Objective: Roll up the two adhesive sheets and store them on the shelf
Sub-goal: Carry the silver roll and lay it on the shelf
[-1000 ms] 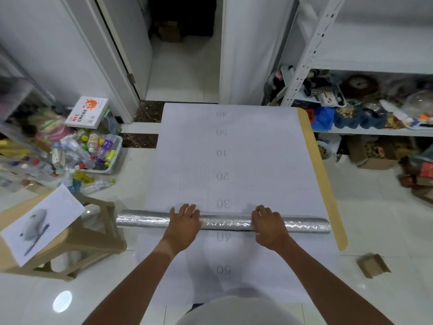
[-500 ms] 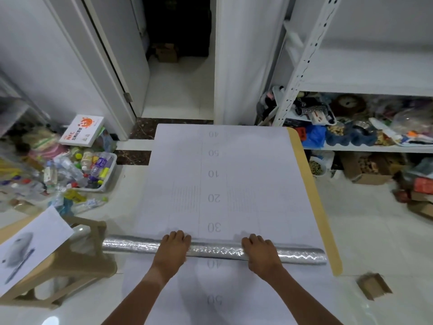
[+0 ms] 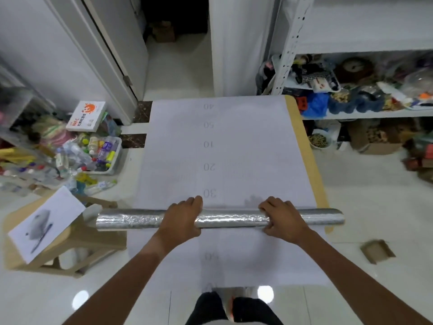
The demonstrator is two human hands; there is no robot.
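A silver foil roll (image 3: 229,218) lies crosswise on a white adhesive sheet (image 3: 225,156) spread flat on the floor, printed with numbers down its middle. A tan sheet edge (image 3: 309,160) shows along the white sheet's right side, under it. My left hand (image 3: 180,221) grips the roll left of centre, fingers curled over its top. My right hand (image 3: 283,219) grips it right of centre in the same way. The roll's left end overhangs the sheet. The white metal shelf (image 3: 365,114) stands at the right.
A wooden stool (image 3: 70,249) with a printed paper (image 3: 44,222) stands left of the roll. A bin of bottles (image 3: 100,153) and loose clutter lie at the left. A small cardboard piece (image 3: 377,250) lies at the right. An open doorway (image 3: 178,66) is ahead.
The hands went from resting flat on the roll to curling around it. The roll sits slightly further up the sheet, near the 30 mark. The camera tilted.
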